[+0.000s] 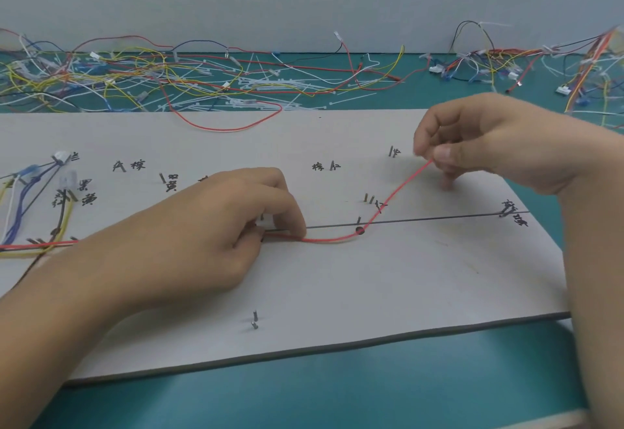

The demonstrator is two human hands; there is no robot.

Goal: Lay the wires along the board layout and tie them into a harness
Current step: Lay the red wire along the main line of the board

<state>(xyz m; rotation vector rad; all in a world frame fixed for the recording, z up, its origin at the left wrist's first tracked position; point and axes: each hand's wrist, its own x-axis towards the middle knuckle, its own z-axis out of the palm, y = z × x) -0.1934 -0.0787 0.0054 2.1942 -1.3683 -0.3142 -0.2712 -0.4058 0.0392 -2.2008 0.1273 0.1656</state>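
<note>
Board: pale flat panel [371, 276] on a teal table [337, 395], with handwritten marks and short metal pins on it.
Red wire: lies [395, 195] on the board from its left end, passes under the left hand, bends at a pin near the board's middle, then lifts off toward the right end.
Left hand: [216, 226] at mid-board, fingers curled down, fingertips holding the red wire against the surface.
Right hand: [489, 144] raised over the board's right end, thumb and forefinger pinching the red wire's free end.
Black wire: straight run [422, 220] from the left hand to pins at the board's right edge.
Routed bundle: yellow, blue, white and black wires [20, 212] at the board's left end.
Loose wires: coloured tangle [152, 73] beyond the board's far edge, mixed with white cable ties [270, 85].
Pin pair: [255, 320] near the board's front edge.
</note>
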